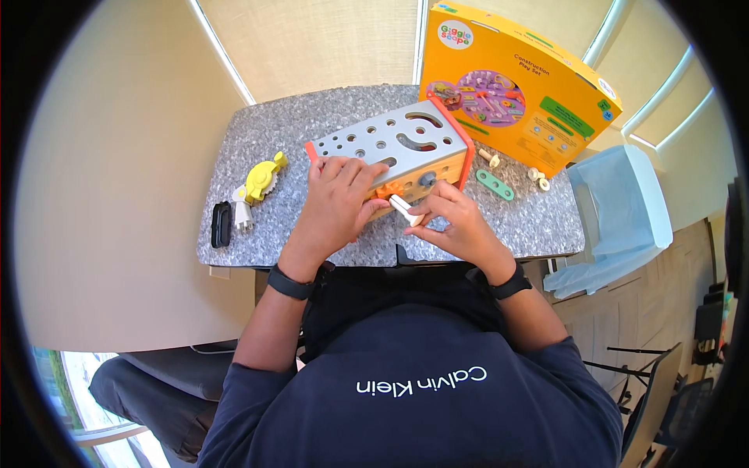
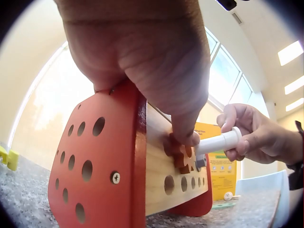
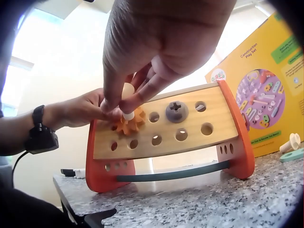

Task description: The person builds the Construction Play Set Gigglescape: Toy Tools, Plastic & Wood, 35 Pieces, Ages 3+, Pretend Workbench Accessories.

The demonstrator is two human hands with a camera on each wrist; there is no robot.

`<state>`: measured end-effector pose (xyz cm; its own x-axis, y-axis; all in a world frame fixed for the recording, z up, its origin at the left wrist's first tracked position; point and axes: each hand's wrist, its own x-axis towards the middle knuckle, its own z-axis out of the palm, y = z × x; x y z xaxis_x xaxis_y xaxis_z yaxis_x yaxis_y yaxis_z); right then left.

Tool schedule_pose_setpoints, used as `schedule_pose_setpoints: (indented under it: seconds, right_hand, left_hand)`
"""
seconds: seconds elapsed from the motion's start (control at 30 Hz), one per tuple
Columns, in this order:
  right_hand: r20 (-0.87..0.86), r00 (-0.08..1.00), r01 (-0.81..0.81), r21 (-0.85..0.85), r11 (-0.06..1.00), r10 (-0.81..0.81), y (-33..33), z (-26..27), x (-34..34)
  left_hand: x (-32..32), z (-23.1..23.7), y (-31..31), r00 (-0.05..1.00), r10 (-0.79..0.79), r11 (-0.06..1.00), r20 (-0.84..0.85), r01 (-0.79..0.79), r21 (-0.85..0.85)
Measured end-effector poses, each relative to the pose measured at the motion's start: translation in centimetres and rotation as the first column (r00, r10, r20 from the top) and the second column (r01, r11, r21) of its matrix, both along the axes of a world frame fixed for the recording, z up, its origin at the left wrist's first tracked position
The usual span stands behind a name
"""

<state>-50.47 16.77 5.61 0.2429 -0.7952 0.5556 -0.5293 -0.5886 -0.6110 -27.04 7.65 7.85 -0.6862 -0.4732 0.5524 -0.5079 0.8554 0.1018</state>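
A toy workbench [image 1: 367, 140] with a grey holed top, wooden side panel [image 3: 209, 111] and red ends stands on the granite-look table. My left hand [image 1: 335, 199] lies over its top edge, with the thumb holding an orange gear [image 3: 130, 124] against the side panel. My right hand [image 1: 460, 222] pinches a cream-white toy bolt [image 2: 218, 142] near its wide head. The bolt's shank points at the gear, its tip right at the gear's centre. Beside the gear, a grey cross-slotted screw [image 3: 176, 112] sits in another hole of the panel.
Left on the table are a yellow toy saw [image 1: 261, 181], a white piece [image 1: 243, 215] and a black case [image 1: 221, 225]. Right of the bench lie a cream bolt [image 1: 489, 158], a green strip [image 1: 495, 185] and small cream pieces [image 1: 538, 179]. A yellow box [image 1: 515, 86] stands behind.
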Motion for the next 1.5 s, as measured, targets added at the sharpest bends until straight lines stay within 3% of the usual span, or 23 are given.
schedule_pose_setpoints:
  seconds: [0.3, 0.37, 0.5, 0.57, 0.8, 0.9, 0.97, 1.1, 1.5]
  right_hand:
    - [-0.032, 0.999, 0.037, -0.018, 0.999, -0.038, -0.8, -0.4, 1.1]
    - [0.039, 0.997, 0.062, 0.077, 0.995, -0.065, -0.7, -0.5, 1.6]
    - [0.048, 0.995, 0.083, 0.086, 0.993, -0.088, -1.0, -0.5, 2.3]
    - [-0.149, 0.970, 0.172, -0.141, 0.975, -0.193, -1.6, -0.7, 2.3]
    - [-0.296, 0.928, 0.171, -0.205, 0.964, -0.228, -2.2, -0.6, 1.7]
    - [-0.263, 0.903, 0.277, -0.249, 0.928, -0.339, -2.1, 0.4, 1.9]
    - [-0.395, 0.815, 0.287, -0.361, 0.887, -0.424, -2.4, 0.6, 1.5]
    - [-0.460, 0.763, 0.333, -0.322, 0.886, -0.454, -2.7, 0.7, 1.1]
    - [-0.481, 0.760, 0.319, -0.310, 0.895, -0.438, -2.9, 0.9, 1.6]
  left_hand:
    - [-0.1, -0.3, 0.0, 1.000, 0.013, 0.999, 0.001, -0.013, -0.031]
    - [-0.1, -0.4, -0.1, 1.000, 0.015, 0.999, -0.001, -0.015, -0.036]
    - [-0.2, -0.4, 0.0, 1.000, 0.028, 0.999, 0.004, -0.028, -0.030]
    - [-0.2, -0.4, 0.0, 0.999, 0.034, 0.999, 0.019, -0.034, -0.039]
    - [-0.4, -0.4, 0.1, 0.998, 0.054, 0.995, 0.034, -0.051, -0.080]
    - [-0.4, -0.5, 0.0, 0.998, 0.054, 0.994, 0.022, -0.052, -0.096]
    - [-0.4, -0.7, 0.0, 0.998, 0.060, 0.994, 0.014, -0.059, -0.091]
    - [-0.7, -0.6, 0.2, 0.997, 0.071, 0.994, -0.003, -0.071, -0.079]
    - [-0.7, -0.8, 0.0, 0.997, 0.070, 0.990, -0.013, -0.071, -0.118]
